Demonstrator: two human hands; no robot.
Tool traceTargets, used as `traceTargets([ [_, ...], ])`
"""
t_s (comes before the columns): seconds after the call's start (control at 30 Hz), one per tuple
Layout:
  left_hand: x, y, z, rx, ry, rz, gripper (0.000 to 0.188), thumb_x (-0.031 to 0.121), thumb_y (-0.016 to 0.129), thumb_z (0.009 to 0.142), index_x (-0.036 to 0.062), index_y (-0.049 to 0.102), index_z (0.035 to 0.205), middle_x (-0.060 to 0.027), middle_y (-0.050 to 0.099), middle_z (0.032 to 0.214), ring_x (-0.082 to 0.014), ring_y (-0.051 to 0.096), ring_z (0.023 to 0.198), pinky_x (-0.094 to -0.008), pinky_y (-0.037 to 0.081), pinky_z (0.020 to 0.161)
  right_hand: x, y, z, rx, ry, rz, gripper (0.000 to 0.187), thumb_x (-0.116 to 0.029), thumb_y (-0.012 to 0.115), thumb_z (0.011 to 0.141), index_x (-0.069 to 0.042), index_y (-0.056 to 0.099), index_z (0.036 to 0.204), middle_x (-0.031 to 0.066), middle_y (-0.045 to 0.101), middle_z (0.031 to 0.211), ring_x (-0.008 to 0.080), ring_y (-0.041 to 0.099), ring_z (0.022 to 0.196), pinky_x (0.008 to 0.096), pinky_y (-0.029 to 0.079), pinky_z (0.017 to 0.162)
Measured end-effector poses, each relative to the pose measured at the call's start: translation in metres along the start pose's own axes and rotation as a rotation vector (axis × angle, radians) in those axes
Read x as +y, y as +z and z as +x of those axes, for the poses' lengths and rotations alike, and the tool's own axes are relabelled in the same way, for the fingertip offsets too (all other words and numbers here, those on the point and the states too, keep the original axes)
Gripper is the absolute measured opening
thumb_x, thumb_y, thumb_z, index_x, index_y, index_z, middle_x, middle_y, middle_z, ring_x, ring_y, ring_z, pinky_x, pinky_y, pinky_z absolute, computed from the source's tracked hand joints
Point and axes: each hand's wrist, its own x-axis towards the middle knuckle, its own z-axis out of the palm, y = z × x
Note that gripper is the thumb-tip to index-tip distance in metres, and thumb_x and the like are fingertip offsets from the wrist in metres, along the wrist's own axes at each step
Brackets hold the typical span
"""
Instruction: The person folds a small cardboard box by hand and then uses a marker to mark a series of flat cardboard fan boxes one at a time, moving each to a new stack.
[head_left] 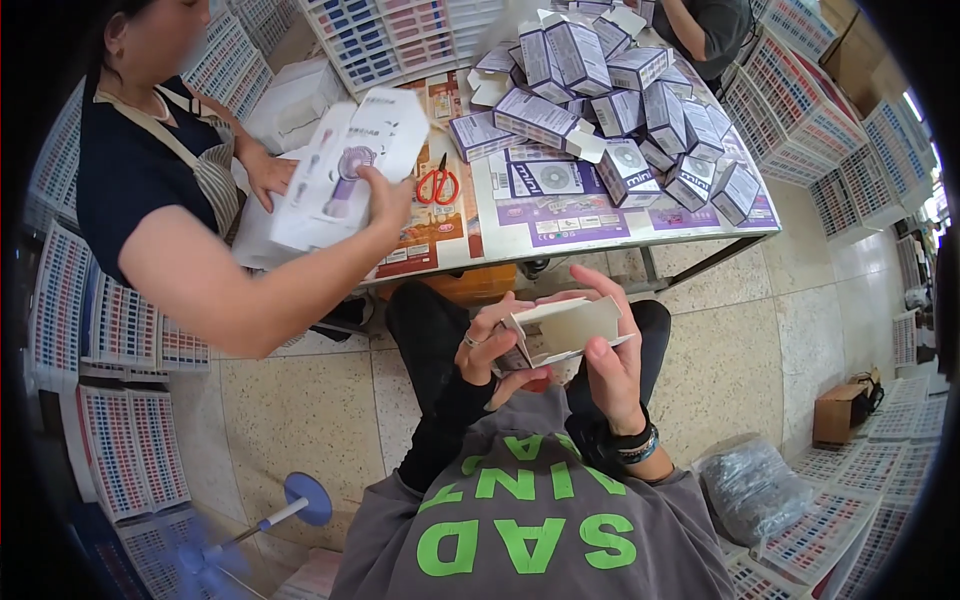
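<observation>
In front of my lap I hold a small open carton between both hands, its pale inside facing up. My left hand grips the carton's left end, fingers bent around it, with a ring on one finger. Around the right end is my right hand, the thumb on the near edge and the fingers along the far side. The inside that shows is plain; the carton's underside is hidden. Beyond my hands, a pile of purple-and-white small cartons covers the table, several with raised flaps.
At the left, a co-worker's hands hold a white box with a fan picture. Red-handled scissors lie on the printed-sheet-covered table. A blue fan stands lower left, a clear plastic bundle lower right. Stacked trays line the sides.
</observation>
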Motion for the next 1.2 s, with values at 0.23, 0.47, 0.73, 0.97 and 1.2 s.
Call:
traceTargets([
  [0.23,-0.002,0.005,-0.001,0.027,0.099,-0.014,0.073,0.013,0.082,0.064,0.0175,0.043,0.125,-0.0188,0.051,0.121,-0.0399,0.054,0.112,-0.0542,0.044,0.096,-0.004,-0.001,0.005,-0.041,0.132,-0.023,0.051,-0.005,0.063,0.082,-0.003,0.037,0.126,0.014,0.053,0.118,0.0202,0.052,0.111,0.0328,0.041,0.096],
  [0.47,-0.011,-0.001,0.008,0.144,0.287,0.121,0.046,0.025,0.082,0.068,0.01,0.055,0.101,-0.0193,0.059,0.097,-0.0338,0.068,0.078,-0.0357,0.06,0.061,-0.01,0.001,-0.001,-0.074,0.084,0.255,0.05,-0.027,0.053,0.093,0.002,0.035,0.13,0.0184,0.055,0.117,0.0222,0.054,0.11,0.035,0.042,0.094],
  [0.73,0.009,-0.017,0.007,0.081,0.099,0.117,0.046,0.039,0.074,0.077,0.0072,0.052,0.102,-0.0219,0.06,0.098,-0.0295,0.068,0.075,-0.0319,0.056,0.057,-0.011,-0.002,0.007,-0.146,0.144,-0.085,0.023,0.002,0.049,0.089,0.005,0.057,0.11,0.018,0.062,0.105,0.0237,0.06,0.103,0.0335,0.047,0.09],
  [0.97,0.003,-0.022,-0.013,-0.008,-0.119,0.151,0.05,0.031,0.081,0.067,0.0102,0.058,0.106,-0.0132,0.058,0.1,-0.0267,0.065,0.074,-0.0337,0.055,0.06,-0.015,0.011,0.025,-0.207,-0.502,-1.215,0.037,-0.005,0.075,0.063,-0.006,0.07,0.099,0.0077,0.06,0.09,0.0262,0.055,0.078,0.0344,0.046,0.068],
  [1.2,-0.014,-0.02,-0.029,0.147,-0.091,0.148,0.048,0.035,0.075,0.075,0.0098,0.049,0.107,-0.0197,0.062,0.101,-0.0304,0.067,0.08,-0.0339,0.056,0.06,0.011,0.024,0.022,-0.223,-0.406,-1.112,0.036,-0.008,0.076,0.064,-0.009,0.072,0.099,0.0048,0.057,0.084,0.0206,0.052,0.07,0.0301,0.043,0.059],
])
